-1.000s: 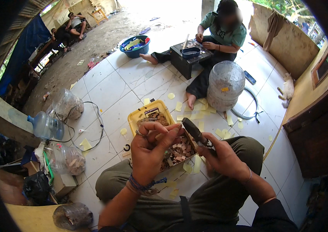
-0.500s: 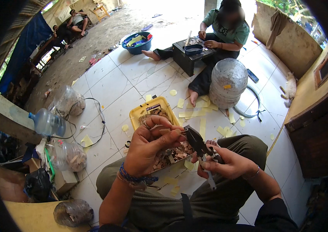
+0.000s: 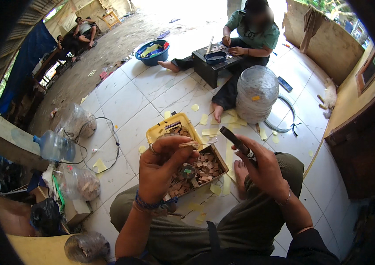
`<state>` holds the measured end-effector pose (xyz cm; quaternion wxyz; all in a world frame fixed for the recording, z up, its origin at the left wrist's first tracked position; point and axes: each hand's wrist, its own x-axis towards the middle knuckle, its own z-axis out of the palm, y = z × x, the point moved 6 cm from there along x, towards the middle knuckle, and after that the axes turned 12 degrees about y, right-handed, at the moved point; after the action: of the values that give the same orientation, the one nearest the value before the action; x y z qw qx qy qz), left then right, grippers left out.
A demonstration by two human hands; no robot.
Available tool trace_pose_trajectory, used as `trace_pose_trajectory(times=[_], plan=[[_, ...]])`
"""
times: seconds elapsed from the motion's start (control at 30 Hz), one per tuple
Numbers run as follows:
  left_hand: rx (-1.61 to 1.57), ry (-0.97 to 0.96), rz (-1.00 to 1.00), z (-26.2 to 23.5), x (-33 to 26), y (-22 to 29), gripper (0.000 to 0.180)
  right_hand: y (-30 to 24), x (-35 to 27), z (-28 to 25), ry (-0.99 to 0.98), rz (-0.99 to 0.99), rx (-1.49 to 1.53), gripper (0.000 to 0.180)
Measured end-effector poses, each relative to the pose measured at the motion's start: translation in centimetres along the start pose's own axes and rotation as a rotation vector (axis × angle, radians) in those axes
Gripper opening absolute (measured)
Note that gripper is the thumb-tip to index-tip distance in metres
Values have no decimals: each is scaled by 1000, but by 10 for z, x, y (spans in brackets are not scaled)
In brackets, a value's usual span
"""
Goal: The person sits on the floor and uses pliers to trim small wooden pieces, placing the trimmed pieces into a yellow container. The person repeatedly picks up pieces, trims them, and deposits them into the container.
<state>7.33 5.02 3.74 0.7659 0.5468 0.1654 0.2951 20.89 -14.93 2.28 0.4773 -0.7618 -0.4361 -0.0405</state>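
My left hand is closed, pinching a small flat tan piece, apparently wood, between thumb and fingers. A thin metal wire sticks out of it to the right, its tip bent into a small hook. In my closed right hand is a pair of pliers, dark jaws pointing up and left, a short gap away from the wire's tip. My fingers hide most of the handles. Below both hands, many small brown pieces fill an open box.
A yellow tray adjoins the box. Yellow paper scraps litter the white tiles. Ahead, a person works at a low black table, near a large plastic container and a blue basin. Bottles and bags lie left.
The pliers have come off the wire and moved right and up, turning in my right hand. The wire's bent tip is now exposed. My left hand has shifted slightly left.
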Motion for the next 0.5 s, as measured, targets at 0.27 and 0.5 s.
trace_pose_trajectory(times=[0.27, 0.5], plan=[[-279, -90, -309, 18, -13, -14, 36, -4, -4, -8, 146, -247, -256, 86], [-337, -92, -491, 24, -19, -26, 41, -1, -4, -5, 145, -249, -292, 90]])
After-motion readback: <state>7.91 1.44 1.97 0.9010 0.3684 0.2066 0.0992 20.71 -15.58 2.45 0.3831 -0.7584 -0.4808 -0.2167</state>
